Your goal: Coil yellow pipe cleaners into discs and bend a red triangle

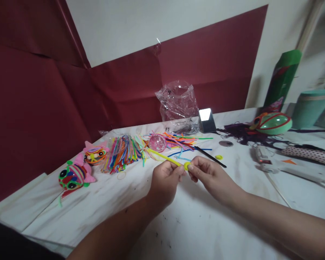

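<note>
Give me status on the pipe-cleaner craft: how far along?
Done, apparently: two striped figures lie at the left, and a small yellow coil sits on the table. In hand: the left hand holds a yellow pipe cleaner while the right hand pinches its coiled end. Left: most of that stem is straight; the loose pipe cleaners and pink ball lie untouched.

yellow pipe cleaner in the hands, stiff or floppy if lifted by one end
Likely semi-stiff: the yellow pipe cleaner runs straight beyond the left hand. Its end at the right hand is wound into a small coil, so it probably bends easily and keeps the bend. Thin, so probably very light.
</note>
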Motion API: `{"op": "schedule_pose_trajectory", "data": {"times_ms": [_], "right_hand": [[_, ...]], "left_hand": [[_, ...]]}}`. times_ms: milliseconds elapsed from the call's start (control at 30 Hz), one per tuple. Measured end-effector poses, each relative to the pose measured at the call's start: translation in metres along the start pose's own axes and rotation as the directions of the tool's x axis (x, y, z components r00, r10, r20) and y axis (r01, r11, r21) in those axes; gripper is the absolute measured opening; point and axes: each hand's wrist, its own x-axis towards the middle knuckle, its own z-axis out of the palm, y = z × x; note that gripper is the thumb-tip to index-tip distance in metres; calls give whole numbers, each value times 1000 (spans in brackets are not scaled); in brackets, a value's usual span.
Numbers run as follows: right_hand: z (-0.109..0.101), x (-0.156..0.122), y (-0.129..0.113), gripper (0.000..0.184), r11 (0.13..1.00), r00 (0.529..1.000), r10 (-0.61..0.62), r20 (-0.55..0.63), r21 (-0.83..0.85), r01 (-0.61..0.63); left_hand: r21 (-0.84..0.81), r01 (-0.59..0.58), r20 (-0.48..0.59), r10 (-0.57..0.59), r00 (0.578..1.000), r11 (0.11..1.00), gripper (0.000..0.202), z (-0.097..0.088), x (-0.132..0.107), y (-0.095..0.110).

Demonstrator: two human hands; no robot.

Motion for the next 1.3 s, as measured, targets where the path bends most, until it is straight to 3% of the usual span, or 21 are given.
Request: {"op": "schedule_pose_trajectory", "data": {"times_ms": [300,400,600,667,800,933,1033,1133,1300], "right_hand": [[-2,1,-3,23,949,988,-156,-8,-278,147],[-6,4,-6,22,933,987,-158,29,-324,159],[-10,5,-2,19,921,987,-82,141,-369,129],[-8,6,-2,20,958,987,-38,154,-275,80],[-2,6,-8,19,999,984,15,178,32,-21],[3,3,-10,24,994,993,47,108,91,-57],[2,0,-6,24,1000,999,10,46,-11,-10],[-3,1,-2,19,966,996,-87,32,-241,92],[-15,7,-3,14,803,960,-170,223,-533,267]], "left_hand": [[125,-88,-6,89,996,988,17,-2,0,-7],[182,-107,69,96,993,977,17,-7,3,-6],[384,-258,249,170,954,887,12,-17,10,1],[322,-233,216,169,962,918,11,-16,10,-2],[16,-98,13,98,995,995,11,-7,8,-9],[-119,-64,-32,61,998,991,12,3,2,-12],[-77,-60,-15,59,998,995,13,5,-1,-11],[77,-62,-19,64,998,995,14,2,0,-9],[460,-183,96,156,983,869,8,-6,7,-10]]}}
